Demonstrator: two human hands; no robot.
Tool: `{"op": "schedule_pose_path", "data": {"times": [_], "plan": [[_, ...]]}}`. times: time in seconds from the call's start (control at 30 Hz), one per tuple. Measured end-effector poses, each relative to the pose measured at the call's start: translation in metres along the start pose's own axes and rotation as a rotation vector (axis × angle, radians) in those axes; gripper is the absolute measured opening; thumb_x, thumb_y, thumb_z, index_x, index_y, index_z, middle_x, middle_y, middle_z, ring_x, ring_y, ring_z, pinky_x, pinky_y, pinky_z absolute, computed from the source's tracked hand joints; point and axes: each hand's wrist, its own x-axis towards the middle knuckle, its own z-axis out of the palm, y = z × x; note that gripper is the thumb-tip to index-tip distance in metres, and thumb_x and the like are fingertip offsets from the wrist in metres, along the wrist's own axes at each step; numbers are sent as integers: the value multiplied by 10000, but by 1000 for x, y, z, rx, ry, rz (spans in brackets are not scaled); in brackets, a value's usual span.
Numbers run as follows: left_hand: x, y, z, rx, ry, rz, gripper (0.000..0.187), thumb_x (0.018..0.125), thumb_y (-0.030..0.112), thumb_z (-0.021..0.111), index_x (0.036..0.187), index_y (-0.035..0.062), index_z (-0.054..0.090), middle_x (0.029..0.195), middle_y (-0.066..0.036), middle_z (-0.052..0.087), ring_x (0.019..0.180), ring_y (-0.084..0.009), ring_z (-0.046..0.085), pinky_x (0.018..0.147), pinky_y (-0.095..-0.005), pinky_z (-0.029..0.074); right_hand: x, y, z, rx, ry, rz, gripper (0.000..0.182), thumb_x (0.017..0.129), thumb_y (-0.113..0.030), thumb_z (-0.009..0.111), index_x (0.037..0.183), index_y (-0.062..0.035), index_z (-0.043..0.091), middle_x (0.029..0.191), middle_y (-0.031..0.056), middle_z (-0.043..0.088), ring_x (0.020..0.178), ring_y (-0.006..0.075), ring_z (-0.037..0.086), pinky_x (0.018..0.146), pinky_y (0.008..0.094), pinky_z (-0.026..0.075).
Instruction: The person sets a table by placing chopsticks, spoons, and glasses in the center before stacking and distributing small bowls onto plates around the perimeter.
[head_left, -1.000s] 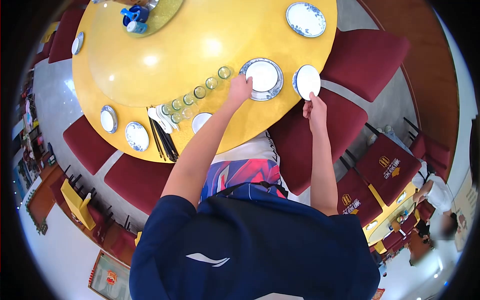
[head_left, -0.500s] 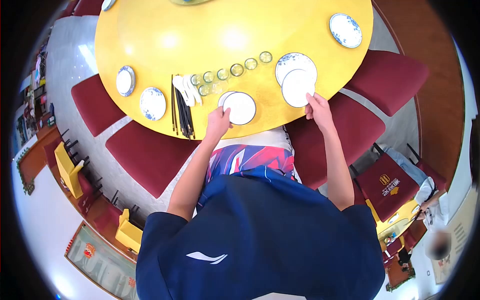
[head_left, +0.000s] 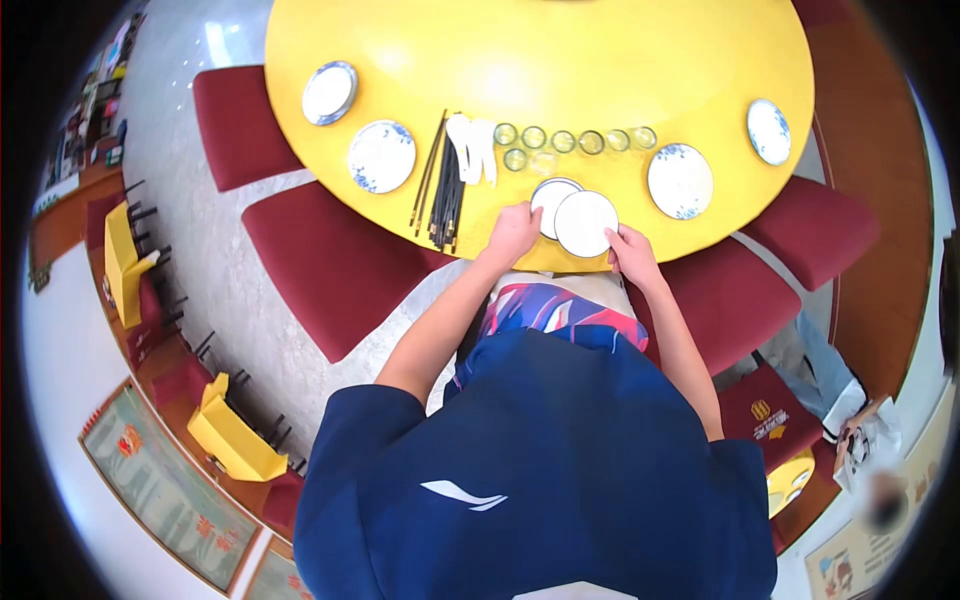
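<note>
Near the table's front edge, my left hand (head_left: 514, 232) is closed on the left rim of a small blue-rimmed white plate (head_left: 548, 200). My right hand (head_left: 632, 251) pinches the right rim of another small white plate (head_left: 587, 225), which overlaps the first and partly hides it. To the right lies a larger plate with blue floral decoration (head_left: 680, 182). Left of my hands are black chopsticks (head_left: 447, 200) and white spoons (head_left: 472, 145). Small clear glasses (head_left: 563, 141) stand in a row beyond the plates.
The round yellow table (head_left: 620, 50) also bears a patterned plate (head_left: 382, 157), stacked plates (head_left: 330, 93) at far left and a plate (head_left: 769, 132) at far right. Dark red chairs (head_left: 340, 265) ring the edge, with another chair (head_left: 720, 300) by my right arm.
My right hand has carried its small plate left from over the larger patterned plate to overlap the plate at my left hand. The whole view has shifted, so the table appears further right.
</note>
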Motion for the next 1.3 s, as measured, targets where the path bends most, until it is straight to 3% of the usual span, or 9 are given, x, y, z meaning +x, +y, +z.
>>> {"op": "schedule_pose_path", "data": {"times": [0.27,0.43,0.5,0.57,0.73,0.87,1.03,1.13,1.3], "plan": [[9,16,-7,246,-36,-42,388,937,340,547,863,-34,621,731,-284,630,707,-445,643,642,-517,518,28,12,16,10,2,-2,313,969,-275,537,912,19,629,587,52,547,460,123,523,429,277,422],[9,16,-24,308,-113,-106,447,964,373,498,783,-8,646,740,-277,640,698,-428,646,609,-510,516,39,9,20,18,7,5,327,969,-282,540,939,29,635,588,59,550,463,123,531,429,278,425],[4,-11,-33,244,84,-77,511,979,396,461,726,-11,638,677,-220,648,618,-350,660,583,-442,526,40,7,26,-1,4,-1,329,969,-282,541,944,32,636,594,64,557,467,125,537,430,279,428],[7,-10,-80,-275,-10,-511,587,994,434,410,698,-24,627,600,-161,627,547,-265,649,566,-414,532,41,6,35,-48,25,-13,344,965,-293,547,953,39,636,605,73,572,473,129,550,433,285,443],[54,-120,-188,-564,306,-540,565,1005,435,384,764,-19,618,602,-133,642,426,-146,537,406,-279,419,43,10,51,-97,163,-21,357,960,-307,556,935,42,628,600,78,575,454,132,549,422,290,450],[121,-193,-275,-795,404,-517,583,995,503,411,1037,-57,570,669,-163,655,451,-142,521,392,-263,385,44,8,58,-343,318,95,371,939,-333,583,941,36,614,596,96,581,424,157,558,391,287,433],[201,-259,-323,-776,353,-653,627,953,585,445,868,-29,533,711,-209,660,422,-160,494,359,-276,349,71,41,77,-257,489,-27,409,933,-272,568,1211,17,483,824,190,636,566,232,649,450,336,541],[223,-278,-332,-620,249,-621,477,970,400,453,803,-38,544,678,-186,649,386,-136,436,333,-279,309,64,22,96,2,539,8,435,930,-235,559,1269,16,450,1031,233,626,875,295,684,521,370,597],[230,-301,-340,-581,180,-539,296,913,205,441,801,-51,537,670,-167,633,410,-133,447,347,-271,308,63,27,107,131,613,-31,427,942,-242,570,1267,8,452,1121,222,598,904,301,675,572,400,626]]}}
